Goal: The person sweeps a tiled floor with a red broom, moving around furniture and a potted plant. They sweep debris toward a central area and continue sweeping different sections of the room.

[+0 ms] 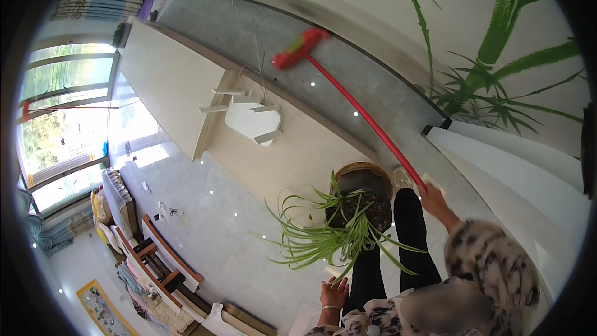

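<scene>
My right hand [435, 204] is wrapped around the end of a long red broom handle [367, 123]. The handle reaches forward to a red broom head [299, 48] with a yellow-green part, blurred, over the grey tile floor between a low cabinet and the wall. My left hand [334, 293] hangs beside my left leg with nothing in it, fingers apart, close to the leaf tips of a spider plant [326, 238]. That plant grows in a dark pot [336, 217] just ahead of my legs, near the cabinet's end.
On the long beige cabinet [298, 168] sits a white router [252, 120] with raised antennas; thin cables [256, 51] trail behind it to the wall. A wooden-armed sofa [158, 261] holds piled cloth at the left. Small scraps [163, 214] dot the floor [224, 242].
</scene>
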`<state>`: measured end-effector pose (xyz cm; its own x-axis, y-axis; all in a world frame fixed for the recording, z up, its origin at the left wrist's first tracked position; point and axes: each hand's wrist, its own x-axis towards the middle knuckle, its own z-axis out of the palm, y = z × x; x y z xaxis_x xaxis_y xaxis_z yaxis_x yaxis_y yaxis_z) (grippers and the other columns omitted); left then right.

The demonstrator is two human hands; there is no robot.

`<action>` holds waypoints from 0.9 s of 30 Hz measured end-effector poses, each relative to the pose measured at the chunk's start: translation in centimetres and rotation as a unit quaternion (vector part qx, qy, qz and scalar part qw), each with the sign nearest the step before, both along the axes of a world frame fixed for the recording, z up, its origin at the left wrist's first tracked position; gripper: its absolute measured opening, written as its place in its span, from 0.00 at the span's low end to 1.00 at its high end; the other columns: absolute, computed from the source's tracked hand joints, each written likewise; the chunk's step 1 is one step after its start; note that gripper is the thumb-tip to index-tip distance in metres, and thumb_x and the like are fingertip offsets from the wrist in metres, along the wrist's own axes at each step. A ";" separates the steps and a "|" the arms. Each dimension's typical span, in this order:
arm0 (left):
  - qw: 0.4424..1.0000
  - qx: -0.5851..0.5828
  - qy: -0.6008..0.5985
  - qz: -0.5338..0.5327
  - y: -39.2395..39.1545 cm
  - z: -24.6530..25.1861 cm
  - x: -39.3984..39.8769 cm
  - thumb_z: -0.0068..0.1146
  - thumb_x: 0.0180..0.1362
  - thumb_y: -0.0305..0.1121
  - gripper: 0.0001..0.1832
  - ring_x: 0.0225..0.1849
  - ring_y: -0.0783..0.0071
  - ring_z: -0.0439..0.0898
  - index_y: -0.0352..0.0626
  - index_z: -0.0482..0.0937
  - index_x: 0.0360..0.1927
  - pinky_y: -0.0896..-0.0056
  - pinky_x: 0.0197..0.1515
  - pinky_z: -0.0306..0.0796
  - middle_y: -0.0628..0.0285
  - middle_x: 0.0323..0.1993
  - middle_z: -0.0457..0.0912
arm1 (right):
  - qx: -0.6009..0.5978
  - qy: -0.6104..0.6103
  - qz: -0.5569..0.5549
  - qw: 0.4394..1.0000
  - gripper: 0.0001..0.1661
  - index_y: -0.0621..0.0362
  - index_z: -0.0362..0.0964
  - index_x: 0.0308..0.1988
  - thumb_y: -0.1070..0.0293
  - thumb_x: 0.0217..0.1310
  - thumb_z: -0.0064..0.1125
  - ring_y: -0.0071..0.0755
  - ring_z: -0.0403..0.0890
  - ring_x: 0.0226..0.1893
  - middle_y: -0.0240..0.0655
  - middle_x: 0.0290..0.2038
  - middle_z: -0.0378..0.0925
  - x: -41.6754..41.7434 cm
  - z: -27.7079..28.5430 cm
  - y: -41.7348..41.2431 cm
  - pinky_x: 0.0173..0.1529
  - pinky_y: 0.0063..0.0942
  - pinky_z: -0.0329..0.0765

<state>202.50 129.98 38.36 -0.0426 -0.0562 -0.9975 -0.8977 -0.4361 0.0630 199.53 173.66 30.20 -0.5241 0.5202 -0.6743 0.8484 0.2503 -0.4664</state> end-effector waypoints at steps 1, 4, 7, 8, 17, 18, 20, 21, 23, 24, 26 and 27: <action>1.000 -0.015 -0.018 0.021 0.1 0.1 -0.3 0.31 0.62 0.57 0.31 0.56 0.50 0.69 0.40 0.61 0.56 0.53 0.52 0.64 0.50 0.53 0.70 | -0.008 0.007 0.001 1.000 0.22 0.65 0.66 0.32 0.55 0.63 0.41 0.64 0.73 0.34 0.58 0.30 0.73 -4.2 -1.7 0.7 0.36 0.51 0.69; 0.999 -0.032 -0.008 -0.002 1.1 0.7 -0.8 0.32 0.63 0.56 0.30 0.56 0.50 0.68 0.40 0.61 0.56 0.52 0.52 0.64 0.50 0.53 0.69 | 0.023 0.021 0.046 0.998 0.23 0.64 0.68 0.33 0.52 0.62 0.42 0.63 0.73 0.33 0.56 0.28 0.74 -14.6 -4.4 3.6 0.36 0.51 0.68; 0.999 0.011 -0.002 0.038 1.4 0.6 -0.4 0.32 0.63 0.55 0.29 0.58 0.50 0.67 0.40 0.62 0.55 0.52 0.53 0.64 0.49 0.54 0.69 | 0.046 0.018 0.061 0.997 0.23 0.63 0.68 0.33 0.51 0.61 0.43 0.62 0.74 0.32 0.54 0.28 0.74 -14.1 -3.4 3.7 0.35 0.51 0.69; 0.998 0.031 0.002 0.046 1.6 0.6 -0.4 0.31 0.63 0.56 0.29 0.57 0.50 0.67 0.40 0.62 0.54 0.52 0.53 0.64 0.49 0.55 0.69 | 0.050 0.004 0.059 0.997 0.23 0.63 0.68 0.33 0.51 0.61 0.44 0.62 0.74 0.32 0.54 0.28 0.74 -12.7 -2.4 3.9 0.35 0.51 0.69; 0.998 0.042 -0.042 -0.024 3.6 1.4 -2.0 0.35 0.64 0.44 0.23 0.60 0.51 0.64 0.40 0.61 0.57 0.55 0.55 0.64 0.49 0.60 0.63 | 0.056 -0.073 0.034 0.995 0.11 0.62 0.65 0.31 0.64 0.60 0.50 0.61 0.73 0.26 0.51 0.23 0.72 17.5 13.7 0.4 0.27 0.45 0.67; 0.998 0.048 -0.045 -0.021 3.6 1.3 -2.2 0.36 0.64 0.43 0.23 0.60 0.51 0.65 0.40 0.61 0.57 0.55 0.55 0.64 0.49 0.60 0.63 | 0.050 -0.108 0.035 0.992 0.11 0.62 0.65 0.31 0.64 0.60 0.50 0.60 0.73 0.26 0.51 0.23 0.72 18.1 15.3 0.4 0.28 0.46 0.67; 0.998 0.028 -0.050 -0.018 3.5 1.2 -2.0 0.36 0.63 0.42 0.23 0.59 0.51 0.65 0.40 0.61 0.57 0.56 0.54 0.65 0.49 0.59 0.64 | 0.034 -0.172 0.048 0.983 0.11 0.62 0.65 0.31 0.65 0.60 0.50 0.60 0.73 0.26 0.51 0.23 0.72 18.5 16.6 0.7 0.28 0.46 0.68; 0.998 0.017 -0.053 -0.016 3.5 1.2 -1.8 0.37 0.63 0.42 0.23 0.59 0.52 0.65 0.41 0.61 0.57 0.56 0.54 0.65 0.49 0.59 0.64 | 0.037 -0.164 0.065 0.984 0.12 0.63 0.64 0.31 0.65 0.61 0.49 0.61 0.73 0.26 0.51 0.23 0.72 18.3 16.1 0.7 0.28 0.46 0.68; 0.999 0.010 -0.046 -0.006 3.2 1.6 -1.4 0.37 0.63 0.43 0.23 0.58 0.52 0.66 0.41 0.62 0.56 0.56 0.53 0.65 0.50 0.58 0.65 | 0.042 -0.147 0.102 0.983 0.12 0.63 0.63 0.31 0.64 0.61 0.48 0.61 0.73 0.25 0.51 0.22 0.72 17.1 13.9 0.9 0.27 0.47 0.67; 0.998 0.021 -0.051 -0.029 3.2 1.0 -2.1 0.38 0.63 0.43 0.23 0.58 0.53 0.67 0.41 0.63 0.56 0.57 0.53 0.65 0.50 0.58 0.66 | 0.060 -0.166 0.092 0.980 0.13 0.63 0.64 0.31 0.63 0.61 0.48 0.61 0.73 0.27 0.51 0.24 0.72 16.3 13.2 0.4 0.30 0.48 0.68; 0.999 0.030 -0.035 -0.010 1.6 0.0 -0.7 0.31 0.64 0.55 0.29 0.55 0.50 0.70 0.40 0.62 0.56 0.53 0.51 0.66 0.47 0.53 0.70 | 0.077 -0.166 0.109 0.977 0.14 0.63 0.64 0.31 0.62 0.61 0.48 0.61 0.74 0.27 0.52 0.25 0.73 12.3 9.3 0.4 0.31 0.49 0.69; 0.999 0.010 -0.030 0.009 1.8 0.7 0.0 0.31 0.64 0.55 0.29 0.56 0.50 0.69 0.40 0.62 0.55 0.52 0.52 0.66 0.48 0.54 0.70 | 0.079 -0.147 0.134 0.977 0.14 0.63 0.64 0.31 0.62 0.60 0.48 0.62 0.74 0.27 0.53 0.24 0.72 9.8 6.3 0.6 0.30 0.50 0.69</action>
